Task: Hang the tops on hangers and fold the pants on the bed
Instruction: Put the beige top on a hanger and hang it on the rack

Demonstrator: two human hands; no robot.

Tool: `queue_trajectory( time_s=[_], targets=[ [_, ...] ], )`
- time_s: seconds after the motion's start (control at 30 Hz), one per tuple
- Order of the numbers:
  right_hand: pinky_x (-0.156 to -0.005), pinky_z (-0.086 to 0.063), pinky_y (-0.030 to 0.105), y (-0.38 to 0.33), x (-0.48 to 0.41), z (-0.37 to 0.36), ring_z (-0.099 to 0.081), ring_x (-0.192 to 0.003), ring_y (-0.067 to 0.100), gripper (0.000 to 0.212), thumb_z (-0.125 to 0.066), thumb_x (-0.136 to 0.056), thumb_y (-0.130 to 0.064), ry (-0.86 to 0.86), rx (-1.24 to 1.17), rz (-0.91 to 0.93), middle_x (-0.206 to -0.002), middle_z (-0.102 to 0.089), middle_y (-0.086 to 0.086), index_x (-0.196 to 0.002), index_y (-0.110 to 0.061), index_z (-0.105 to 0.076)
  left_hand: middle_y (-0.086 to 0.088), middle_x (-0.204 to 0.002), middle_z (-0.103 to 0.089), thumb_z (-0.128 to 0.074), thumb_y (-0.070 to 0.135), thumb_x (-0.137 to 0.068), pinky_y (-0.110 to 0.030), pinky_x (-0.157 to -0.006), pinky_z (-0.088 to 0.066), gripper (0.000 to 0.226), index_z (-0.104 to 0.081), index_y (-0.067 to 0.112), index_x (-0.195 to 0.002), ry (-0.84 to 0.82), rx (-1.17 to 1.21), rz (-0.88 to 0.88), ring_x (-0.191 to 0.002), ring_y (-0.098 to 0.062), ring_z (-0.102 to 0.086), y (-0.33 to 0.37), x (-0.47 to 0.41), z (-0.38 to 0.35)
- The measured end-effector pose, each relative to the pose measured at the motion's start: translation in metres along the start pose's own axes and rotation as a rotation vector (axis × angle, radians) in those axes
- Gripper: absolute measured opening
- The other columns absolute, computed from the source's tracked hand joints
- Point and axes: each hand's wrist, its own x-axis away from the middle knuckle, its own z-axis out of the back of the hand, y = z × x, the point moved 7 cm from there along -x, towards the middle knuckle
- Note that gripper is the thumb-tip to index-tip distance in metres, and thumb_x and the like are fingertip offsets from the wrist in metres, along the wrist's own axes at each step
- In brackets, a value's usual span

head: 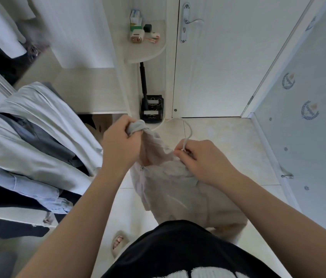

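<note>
Here, in the head view, the pale top (174, 189) is held up in front of the body, above the floor tiles; the bed is not seen. A bunched part of it is clamped in the curled fingers of the left hand (121, 143), apparently so that the cloth can be drawn over a hanger arm. The hanger (190, 131) is pinched at its neck by the right hand (204, 161), its hook free above the cloth, presumably for hooking among the hung clothes (38, 127) on the left.

The single wide-angle head camera looks forward and steeply down, close above the left hand (118, 142) and right hand (205, 160), tiled floor (224, 137) and white door (218, 73) beyond.
</note>
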Motion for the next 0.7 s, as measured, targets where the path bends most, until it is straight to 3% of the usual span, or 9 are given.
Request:
queue_trajectory(
  time_s=[0.07,0.17,0.37,0.47,0.53,0.57,0.63,0.7],
  targets=[
    [-0.074,-0.053,0.04,-0.002,-0.003,-0.007,-0.065,-0.078,0.019,0.024,-0.056,-0.1,-0.036,-0.041,0.024,0.005,-0.074,-0.068,-0.003,-0.093,-0.019,-0.07,-0.006,-0.078,-0.061,-0.057,0.009,-0.093,-0.024,-0.062,-0.039,0.011,-0.06,0.008,-0.082,-0.045,0.0,0.011,-0.07,-0.015,-0.051,0.001,0.004,-0.009],
    [-0.068,-0.052,0.037,-0.004,0.0,-0.004,-0.062,-0.068,0.011,0.022,-0.058,-0.099,-0.033,0.039,-0.094,0.062,-0.068,-0.066,-0.007,-0.089,-0.018,-0.072,-0.004,-0.07,-0.054,-0.057,0.012,-0.093,-0.026,-0.058,-0.031,0.014,-0.057,0.011,-0.078,-0.211,-0.128,0.065,-0.066,-0.014,-0.044,-0.01,0.004,-0.018],
    [-0.068,-0.042,0.023,0.004,-0.002,-0.009,-0.057,-0.073,-0.002,0.02,-0.062,-0.096,-0.03,0.026,-0.117,0.054,-0.08,-0.068,-0.018,-0.077,-0.034,-0.064,-0.003,-0.068,-0.053,-0.064,0.017,-0.092,-0.025,-0.058,-0.036,0.015,-0.061,0.009,-0.08,-0.409,-0.127,0.097,-0.056,-0.01,-0.041,-0.022,0.012,-0.023],
    [-0.072,-0.046,0.021,-0.001,-0.001,-0.007,-0.061,-0.078,0.002,0.021,-0.063,-0.096,-0.027,0.049,-0.159,0.113,-0.085,-0.069,-0.017,-0.077,-0.019,-0.068,0.006,-0.072,-0.056,-0.069,0.038,-0.09,-0.019,-0.063,-0.038,0.02,-0.064,0.023,-0.078,-0.493,-0.107,0.012,-0.062,-0.006,-0.046,-0.018,0.02,-0.025],
    [-0.065,-0.041,0.013,-0.002,-0.002,-0.003,-0.06,-0.071,0.002,0.023,-0.062,-0.096,-0.024,0.071,-0.234,0.134,-0.079,-0.069,-0.014,-0.075,-0.019,-0.068,0.01,-0.085,-0.057,-0.057,0.059,-0.088,-0.01,-0.073,-0.036,0.027,-0.065,0.036,-0.078,-0.498,-0.095,-0.08,-0.082,-0.001,-0.05,-0.012,0.023,-0.021],
    [-0.062,-0.04,0.012,-0.002,-0.003,-0.001,-0.059,-0.066,0.002,0.024,-0.062,-0.096,-0.023,0.077,-0.276,0.133,-0.075,-0.069,-0.012,-0.073,-0.022,-0.067,0.012,-0.095,-0.057,-0.047,0.061,-0.089,-0.011,-0.085,-0.033,0.034,-0.068,0.036,-0.08,-0.48,-0.127,-0.13,-0.093,0.002,-0.047,-0.011,0.023,-0.018],
    [-0.058,-0.038,0.012,0.0,-0.004,0.005,-0.056,-0.059,0.004,0.022,-0.061,-0.097,-0.022,0.084,-0.351,0.126,-0.071,-0.069,-0.01,-0.076,-0.024,-0.067,0.016,-0.11,-0.056,-0.046,0.052,-0.097,-0.028,-0.102,-0.027,0.034,-0.072,0.03,-0.095,-0.442,-0.255,-0.209,-0.112,-0.004,-0.04,-0.011,0.022,-0.013],
    [-0.057,-0.043,0.02,-0.001,-0.006,0.01,-0.059,-0.06,0.014,0.017,-0.062,-0.097,-0.023,0.086,-0.372,0.129,-0.071,-0.069,-0.008,-0.081,-0.022,-0.07,0.013,-0.099,-0.061,-0.056,0.034,-0.101,-0.039,-0.095,-0.038,0.015,-0.068,0.026,-0.099,-0.478,-0.287,-0.263,-0.103,-0.013,-0.051,-0.012,0.022,-0.014]
  ],
)
